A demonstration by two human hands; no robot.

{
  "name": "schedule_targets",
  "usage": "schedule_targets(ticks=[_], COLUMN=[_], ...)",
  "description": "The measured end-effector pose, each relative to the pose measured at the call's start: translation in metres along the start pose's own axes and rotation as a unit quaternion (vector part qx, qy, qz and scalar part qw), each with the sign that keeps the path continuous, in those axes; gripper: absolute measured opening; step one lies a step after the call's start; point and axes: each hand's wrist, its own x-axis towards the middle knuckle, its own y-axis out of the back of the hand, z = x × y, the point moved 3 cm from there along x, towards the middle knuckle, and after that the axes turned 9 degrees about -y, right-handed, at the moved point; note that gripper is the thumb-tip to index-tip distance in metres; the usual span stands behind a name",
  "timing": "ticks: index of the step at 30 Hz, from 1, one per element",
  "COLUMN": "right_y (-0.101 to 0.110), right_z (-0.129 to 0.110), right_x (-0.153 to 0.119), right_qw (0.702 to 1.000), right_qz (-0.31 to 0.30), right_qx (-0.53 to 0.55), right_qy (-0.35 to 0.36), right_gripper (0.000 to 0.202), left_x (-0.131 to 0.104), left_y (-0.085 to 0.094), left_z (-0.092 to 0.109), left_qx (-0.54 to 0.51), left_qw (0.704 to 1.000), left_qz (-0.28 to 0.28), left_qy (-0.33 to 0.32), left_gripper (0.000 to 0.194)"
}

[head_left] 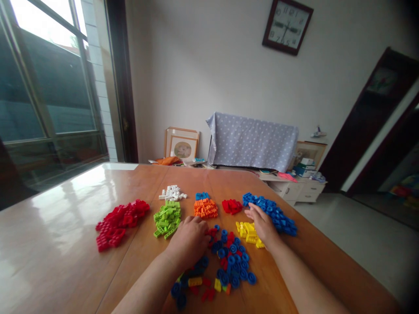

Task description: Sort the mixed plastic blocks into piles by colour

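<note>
My left hand (189, 240) is curled over the left edge of a mixed pile of blue round pieces (233, 259) and red bricks (212, 233). Its fingertips are mostly hidden, so what they hold, if anything, does not show. Further right, my right hand (262, 221) hovers between the heap of blue bricks (278, 218) and the yellow bricks (246, 231), partly covering both. Its fingers stretch out loosely towards the blue heap, with nothing visible in them. Near my left wrist lie a yellow brick (195, 282) and more loose pieces, partly behind the forearm.
Sorted heaps spread over the wooden table (137, 279): dark red bricks (121, 222), lime bricks (167, 218), white bricks (172, 192), orange bricks (205, 208), a few blue bricks (202, 196) and small red pieces (232, 206). A cloth-covered object (252, 139) stands beyond.
</note>
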Motion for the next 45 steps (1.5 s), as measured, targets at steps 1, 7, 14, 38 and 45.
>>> schedule_targets(ticks=[1, 7, 14, 38, 45], right_y=[0.001, 0.004, 0.004, 0.021, 0.032], right_z=[0.002, -0.005, -0.015, -0.02, -0.045], right_x=[0.001, -0.002, -0.008, -0.01, -0.027], right_qw=[1.0, 1.0, 0.996, 0.985, 0.978], right_qz=[-0.003, -0.008, -0.03, 0.046, 0.152], right_qx=[0.016, 0.024, 0.084, 0.169, 0.036], right_qy=[-0.002, -0.002, -0.032, -0.003, 0.137], right_gripper=[0.062, 0.066, 0.067, 0.055, 0.054], left_x=[0.0, 0.0, 0.0, -0.003, -0.006], left_y=[0.0, -0.001, -0.001, 0.013, 0.019], left_z=[0.0, -0.001, -0.003, -0.037, -0.044], left_qx=[0.001, 0.005, 0.007, 0.003, -0.008], left_qw=[1.0, 1.0, 1.0, 0.993, 0.989], left_qz=[0.0, -0.004, 0.003, 0.071, 0.095], left_qy=[-0.001, -0.005, -0.005, 0.09, 0.114], left_gripper=[0.017, 0.016, 0.017, 0.021, 0.021])
